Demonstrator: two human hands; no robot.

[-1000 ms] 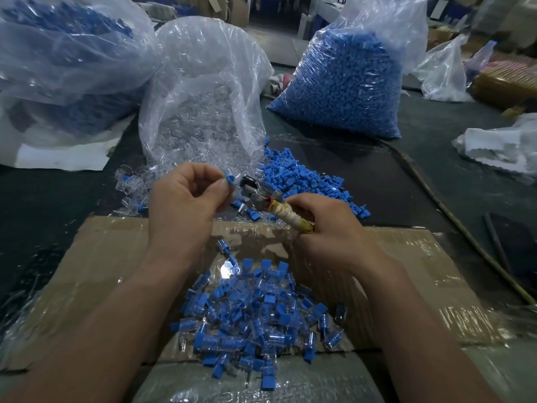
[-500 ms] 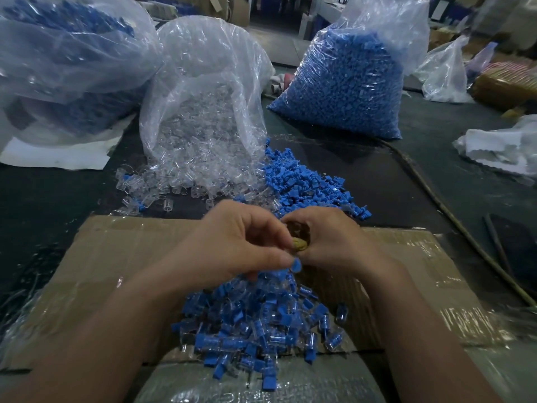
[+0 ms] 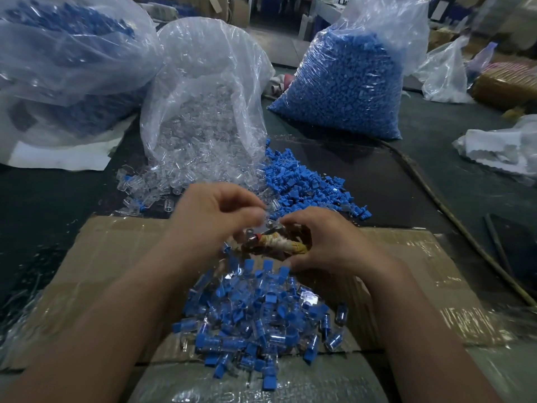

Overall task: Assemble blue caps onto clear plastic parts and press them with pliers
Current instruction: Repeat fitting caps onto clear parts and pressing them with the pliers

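Observation:
My right hand point(image 3: 322, 242) grips the pliers point(image 3: 279, 242) by their tape-wrapped handle, jaws pointing left. My left hand point(image 3: 215, 219) is blurred, its fingers curled and pinching a small clear plastic part point(image 3: 268, 209) just above the plier jaws. A pile of assembled clear parts with blue caps point(image 3: 255, 324) lies on the cardboard point(image 3: 110, 257) below both hands. Loose blue caps point(image 3: 302, 181) are heaped beyond my right hand. Loose clear parts point(image 3: 151, 187) spill from an open bag point(image 3: 203, 97) beyond my left hand.
A full bag of blue caps point(image 3: 343, 82) stands at the back right, another large bag point(image 3: 64, 59) at the back left. A thin stick point(image 3: 436, 199) runs along the dark table on the right. Crumpled white plastic point(image 3: 499, 149) lies far right.
My left hand has lifted from the assembled pile up to the loose clear parts, now pinching a clear part. The pliers' handle shows again in my right hand.

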